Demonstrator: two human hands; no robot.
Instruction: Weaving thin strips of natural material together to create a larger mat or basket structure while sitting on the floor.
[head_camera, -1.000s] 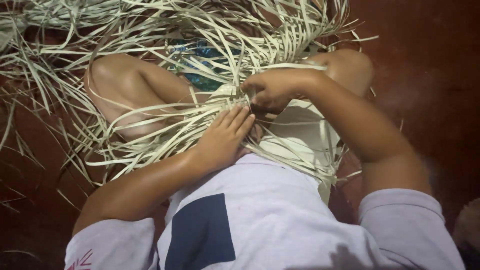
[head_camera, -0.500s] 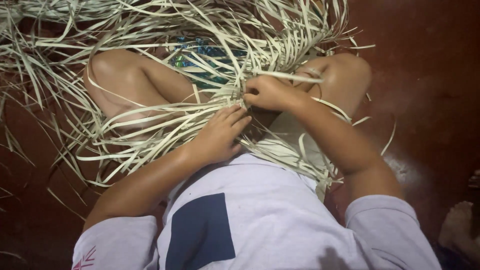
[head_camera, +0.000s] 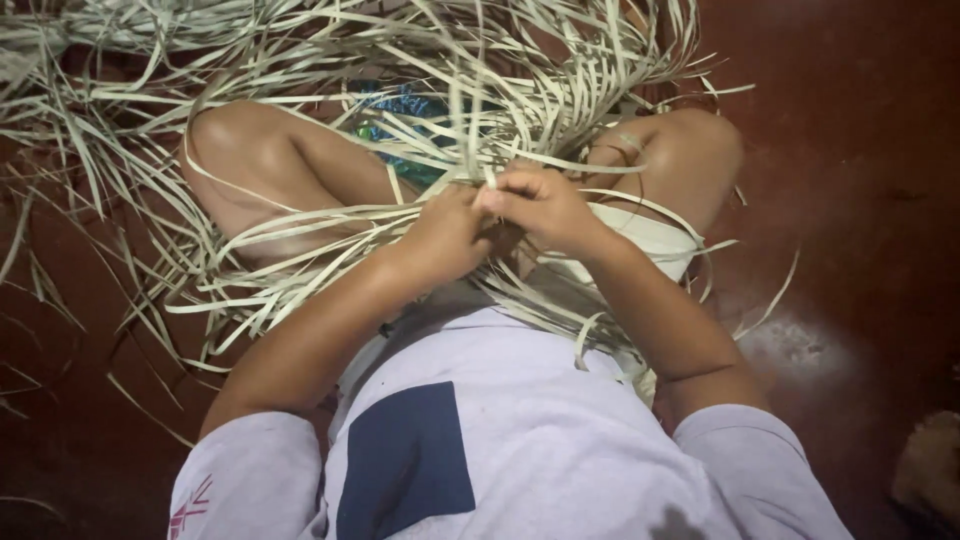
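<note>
The palm leaf strips (head_camera: 330, 225) are pinched in my left hand (head_camera: 447, 235) and right hand (head_camera: 535, 205), held close together, with only a small woven part (head_camera: 640, 235) done and many left loose.

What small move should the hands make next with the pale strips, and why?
Probably pull the pinched strip snug toward the woven edge. The right hand pinches it at the fingertips, the left hand presses the strips beside it, and the strip rises loose.

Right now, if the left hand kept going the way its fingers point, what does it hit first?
Probably the right hand: the left hand points up and right, fingers already meeting it over the pale leaf strips. Depth is unclear.
</note>
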